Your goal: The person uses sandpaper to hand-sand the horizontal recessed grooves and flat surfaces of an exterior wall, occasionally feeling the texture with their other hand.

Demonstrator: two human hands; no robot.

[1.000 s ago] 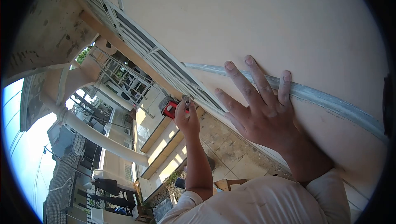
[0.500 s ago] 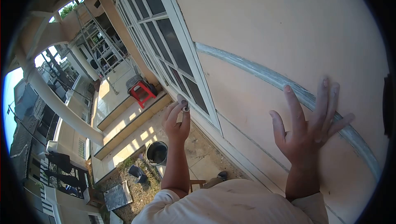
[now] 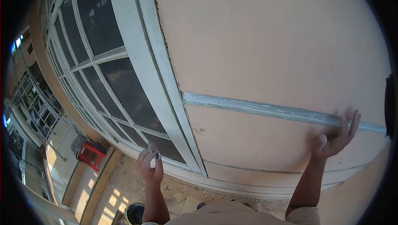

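My left hand [image 3: 150,165] is raised in front of the window frame and pinches a small folded grey piece, perhaps sandpaper [image 3: 153,151], between thumb and fingers. My right hand [image 3: 336,136] rests with fingers spread on the peach wall [image 3: 265,38], its fingertips on the pale grey horizontal groove [image 3: 257,109] that runs across the wall from the window frame to the right edge.
A tall white-framed window [image 3: 124,76] with dark panes fills the left. Below lie a tiled porch floor [image 3: 182,202], a red stool [image 3: 90,152] and a dark bucket [image 3: 134,213]. A railing and steps show at far left.
The view swung from the porch and yard toward the wall. My right hand slid rightward along the groove. My left hand stayed raised with the folded piece.
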